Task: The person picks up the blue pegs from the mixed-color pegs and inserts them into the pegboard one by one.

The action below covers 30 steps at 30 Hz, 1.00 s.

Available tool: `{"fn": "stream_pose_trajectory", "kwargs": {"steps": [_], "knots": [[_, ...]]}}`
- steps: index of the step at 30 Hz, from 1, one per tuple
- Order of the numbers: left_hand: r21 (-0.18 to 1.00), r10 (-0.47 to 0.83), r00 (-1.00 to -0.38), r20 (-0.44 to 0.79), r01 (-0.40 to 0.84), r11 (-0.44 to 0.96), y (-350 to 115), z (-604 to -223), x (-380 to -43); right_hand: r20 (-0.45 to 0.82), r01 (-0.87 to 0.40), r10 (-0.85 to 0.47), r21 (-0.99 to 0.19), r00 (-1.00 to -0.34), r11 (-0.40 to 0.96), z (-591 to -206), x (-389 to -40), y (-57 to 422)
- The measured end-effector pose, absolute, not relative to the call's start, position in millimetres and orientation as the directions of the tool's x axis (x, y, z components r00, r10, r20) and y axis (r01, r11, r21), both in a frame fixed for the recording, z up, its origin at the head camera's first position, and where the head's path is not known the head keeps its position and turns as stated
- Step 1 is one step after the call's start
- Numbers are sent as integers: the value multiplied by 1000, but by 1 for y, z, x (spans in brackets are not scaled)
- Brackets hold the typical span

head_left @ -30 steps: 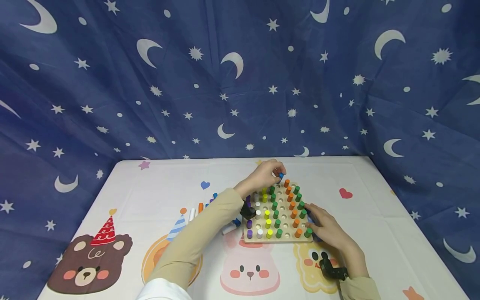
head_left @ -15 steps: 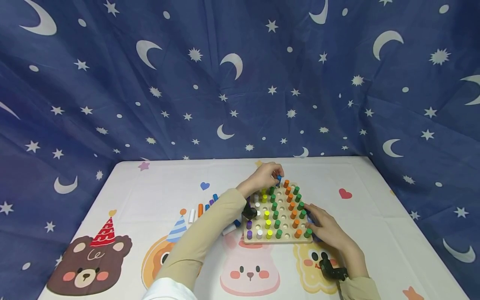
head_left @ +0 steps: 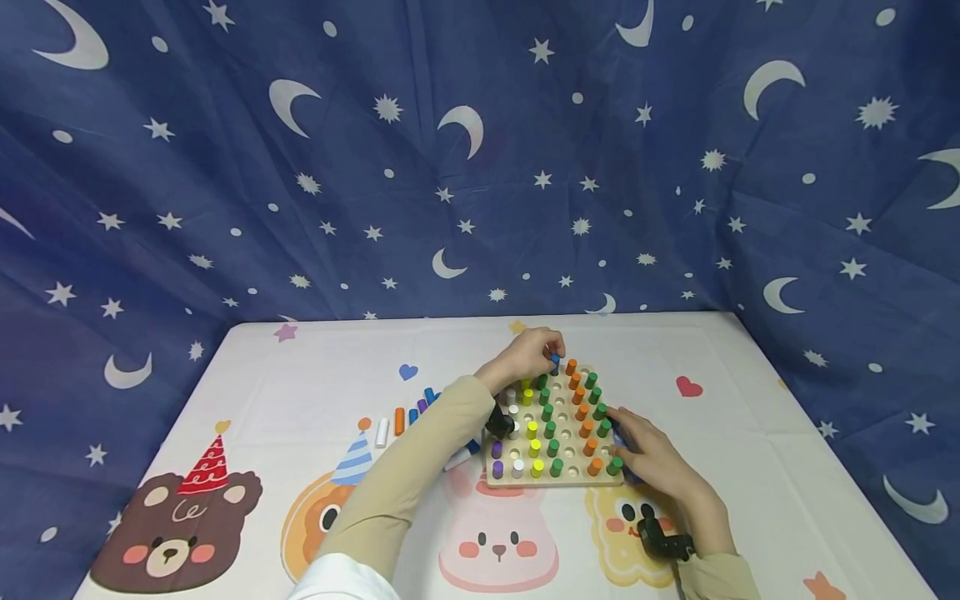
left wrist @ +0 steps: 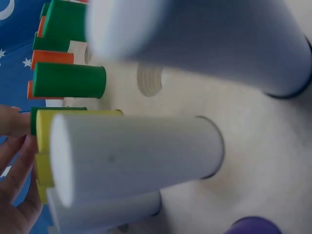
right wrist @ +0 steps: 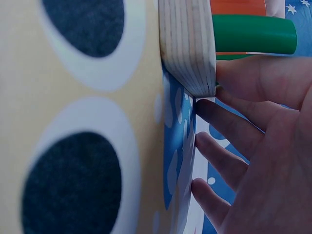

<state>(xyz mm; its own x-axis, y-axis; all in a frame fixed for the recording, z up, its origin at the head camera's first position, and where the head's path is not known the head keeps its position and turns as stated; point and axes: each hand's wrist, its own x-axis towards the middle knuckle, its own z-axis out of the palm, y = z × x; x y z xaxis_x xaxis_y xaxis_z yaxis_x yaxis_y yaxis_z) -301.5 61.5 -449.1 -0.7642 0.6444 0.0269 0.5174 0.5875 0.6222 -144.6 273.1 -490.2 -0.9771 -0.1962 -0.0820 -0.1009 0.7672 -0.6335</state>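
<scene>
My left hand (head_left: 531,350) reaches over the far end of a wooden pegboard (head_left: 551,479) and pinches a blue peg (head_left: 555,363). That peg stands upright at the far end of a row of holes between the green and orange pegs; whether it sits in its hole I cannot tell. In the left wrist view, yellow pegs (left wrist: 44,168) and white pegs (left wrist: 136,151) partly hide the left hand (left wrist: 17,180), and the blue peg is out of sight. Along the board's right edge rests my right hand (head_left: 652,450), thumb and fingers (right wrist: 229,122) touching the edge, near a green peg (right wrist: 256,34).
Loose pegs lie left of the board, among them a white peg (head_left: 382,432) and an orange peg (head_left: 399,421). My left sleeve (head_left: 420,471) covers part of that pile. A white tablecloth (head_left: 787,500) with cartoon prints lies under everything; a blue curtain (head_left: 480,208) hangs behind.
With the blue peg between its fingers, my left hand has shifted slightly left and down onto the far end of the board. The right hand stays put.
</scene>
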Motion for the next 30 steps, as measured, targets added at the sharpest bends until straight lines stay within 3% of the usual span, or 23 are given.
{"fn": "stream_pose_trajectory", "kwargs": {"steps": [30], "knots": [[646,645,-764,17,501,576,60,-456,-300,-82,-103,-201,-640,-976,762,-491,-145,272]]}}
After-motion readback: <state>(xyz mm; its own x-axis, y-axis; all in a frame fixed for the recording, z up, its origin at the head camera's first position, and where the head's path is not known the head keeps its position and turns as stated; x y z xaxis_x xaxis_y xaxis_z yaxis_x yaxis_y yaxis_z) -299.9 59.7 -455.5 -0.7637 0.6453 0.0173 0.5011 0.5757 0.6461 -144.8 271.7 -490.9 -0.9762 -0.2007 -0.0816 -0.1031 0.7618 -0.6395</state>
